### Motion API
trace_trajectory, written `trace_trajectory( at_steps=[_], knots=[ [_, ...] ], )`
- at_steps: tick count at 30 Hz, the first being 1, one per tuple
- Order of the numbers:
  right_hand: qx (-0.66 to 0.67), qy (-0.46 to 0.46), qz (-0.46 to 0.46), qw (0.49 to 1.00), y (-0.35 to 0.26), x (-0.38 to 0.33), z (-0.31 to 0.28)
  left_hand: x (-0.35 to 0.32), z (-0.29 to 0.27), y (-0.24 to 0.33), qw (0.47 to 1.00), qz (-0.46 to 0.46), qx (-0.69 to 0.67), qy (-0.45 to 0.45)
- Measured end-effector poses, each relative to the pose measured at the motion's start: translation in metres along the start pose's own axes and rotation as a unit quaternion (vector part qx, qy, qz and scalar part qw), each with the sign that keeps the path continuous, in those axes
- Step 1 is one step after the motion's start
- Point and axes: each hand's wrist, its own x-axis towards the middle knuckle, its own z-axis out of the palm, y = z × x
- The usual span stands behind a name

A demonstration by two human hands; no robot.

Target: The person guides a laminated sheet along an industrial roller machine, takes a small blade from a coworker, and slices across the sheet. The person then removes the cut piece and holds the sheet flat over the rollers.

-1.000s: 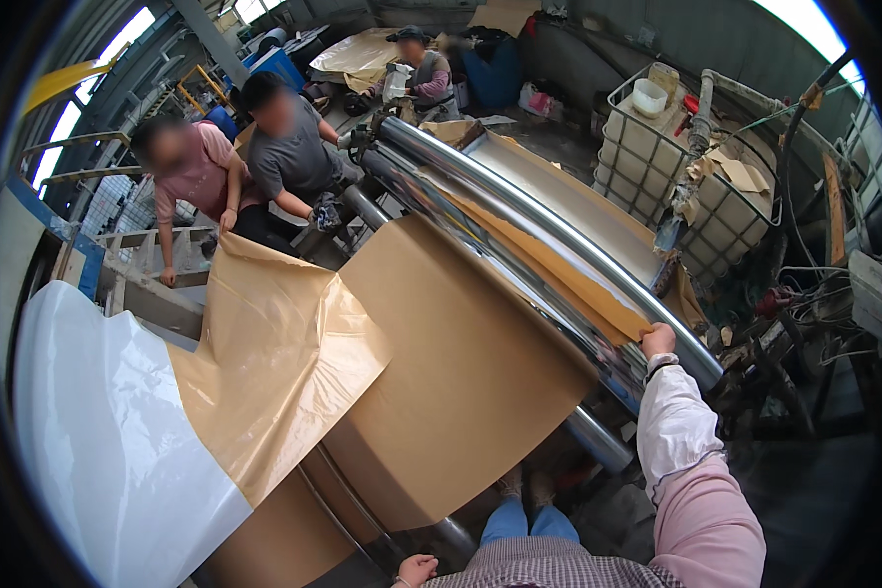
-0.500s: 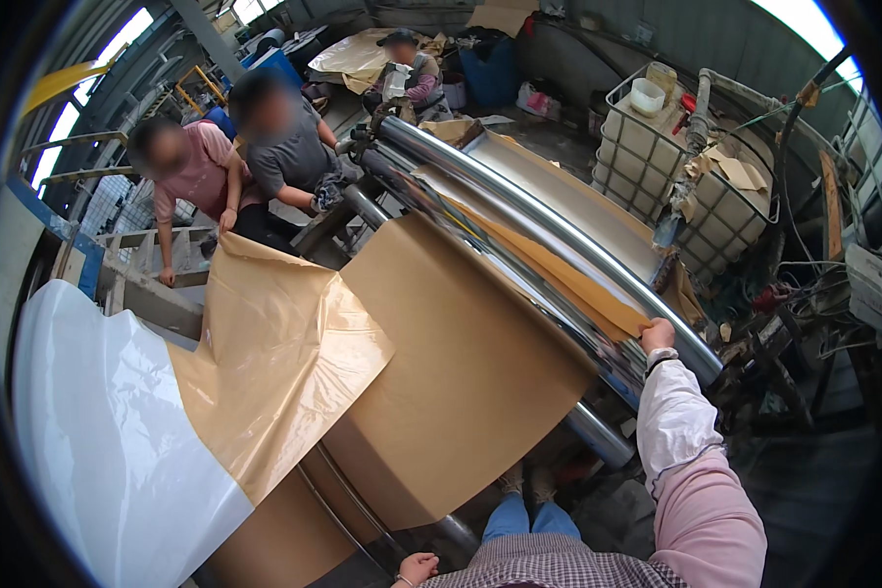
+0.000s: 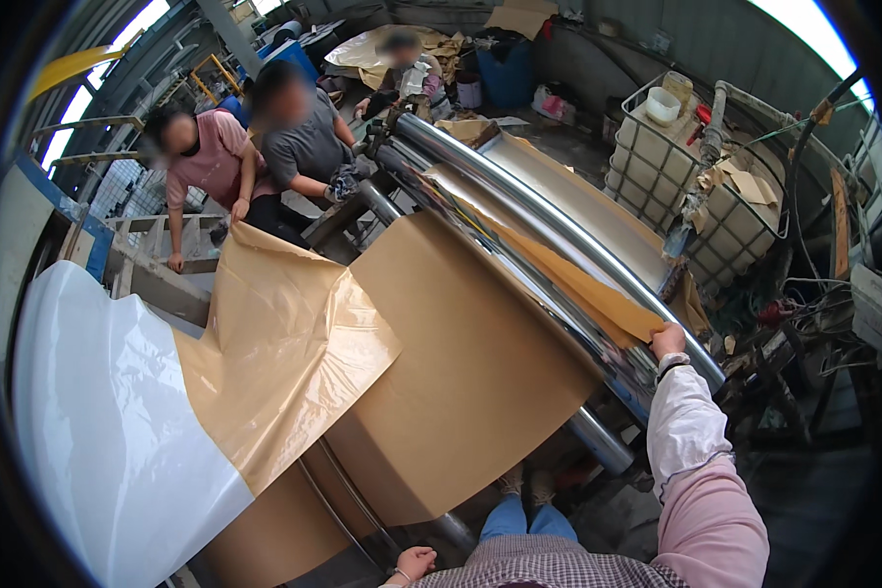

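Note:
At the right end of a long shiny metal roller [image 3: 598, 257], my right hand [image 3: 667, 339] is closed on the corner of a strip of brown paper [image 3: 593, 299] that lies along the rollers. My left hand [image 3: 416, 562] is low in front of me, its fingers curled in with nothing visible in them. Between the rollers and me hangs a wide brown paper sheet [image 3: 470, 382]. Over its left part lies a creased, glossy brown sheet [image 3: 274, 367], joining a glossy white sheet [image 3: 118, 421]. A co-worker in pink [image 3: 211, 162] holds the brown sheet's far corner.
A person in grey [image 3: 309, 147] with a gloved hand stands at the rollers' far end; another person [image 3: 412, 73] is farther back. A caged white tank [image 3: 647, 162] stands at the right, near tangled cables [image 3: 813, 294]. A lower metal roller [image 3: 600, 441] sticks out near my feet.
My view has shifted slightly, so the scene sits a little farther right. The person at the back has shifted posture. My right hand keeps its hold on the paper strip.

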Motion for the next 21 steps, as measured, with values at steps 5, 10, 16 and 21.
trace_trajectory(
  at_steps=[5, 10, 16, 21],
  knots=[
    [0.014, -0.006, 0.031, 0.999, -0.009, -0.009, -0.022, 0.002, 0.002, 0.004, 1.000, 0.029, 0.001, 0.005],
    [0.026, 0.015, -0.025, 0.999, -0.006, -0.007, -0.021, -0.006, 0.008, 0.020, 0.999, 0.029, 0.016, 0.008],
    [0.011, 0.015, -0.023, 1.000, 0.001, 0.002, -0.022, -0.009, 0.015, 0.031, 0.999, 0.033, 0.026, -0.001],
    [0.000, -0.002, -0.034, 0.999, -0.006, -0.007, -0.031, -0.002, 0.018, 0.027, 0.998, 0.038, 0.039, 0.005]
  ],
)
